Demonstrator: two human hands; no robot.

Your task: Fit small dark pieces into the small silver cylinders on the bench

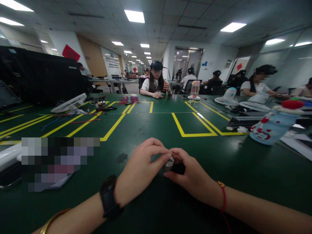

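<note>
A small silver cylindrical motor (pixel 169 165) stands upright on the green table in front of me, its round end facing up. My right hand (pixel 188 170) curls about it from the right, thumb low near its base and fingers behind its upper part. From the left, my left hand (pixel 146 162) reaches over, thumb and index finger pinched together at the top rim. Whether a tiny part sits between those fingertips is hidden. The fingers of both hands meet just above the motor.
Left lies a blurred-out flat object (pixel 58 169). Wires (pixel 128 100) and a white fan (pixel 69 103) lie farther back. A light blue bottle (pixel 273 126) stands right, near a dark metal profile (pixel 240 122). Yellow tape (pixel 180 125) marks the green table (pixel 146 126). A person (pixel 156 81) sits opposite.
</note>
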